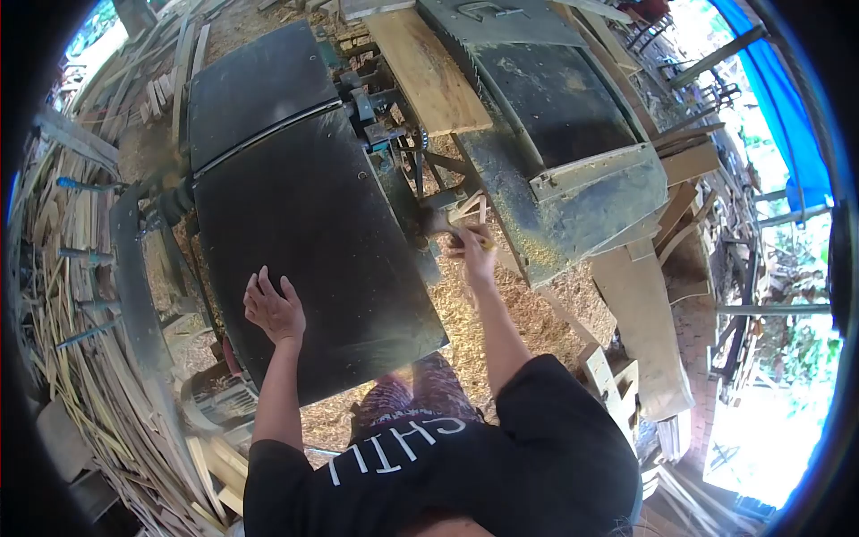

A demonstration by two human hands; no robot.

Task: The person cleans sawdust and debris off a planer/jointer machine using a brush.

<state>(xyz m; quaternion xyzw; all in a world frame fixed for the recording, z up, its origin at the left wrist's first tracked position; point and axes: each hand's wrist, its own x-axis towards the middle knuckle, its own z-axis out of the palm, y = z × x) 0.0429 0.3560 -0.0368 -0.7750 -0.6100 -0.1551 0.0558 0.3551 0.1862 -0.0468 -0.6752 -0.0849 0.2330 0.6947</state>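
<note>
My left hand (274, 307) is over the near half of a dark metal machine table (304, 224), its fingers spread and nothing in them. My right hand (475, 250) is closed around the handle of a paintbrush (438, 222), just off the table's right edge. The bristle end points left toward the side of the machine. A narrow slot with a metal edge (268, 134) crosses between the near table and the far table (259, 80).
To the right stands a second machine bench (573, 215) dusted with sawdust, a wooden board (429, 76) beside it. Wood shavings (479, 309) cover the ground. Stacked wood strips (98, 385) line the left; a motor (219, 398) sits below the table's left edge.
</note>
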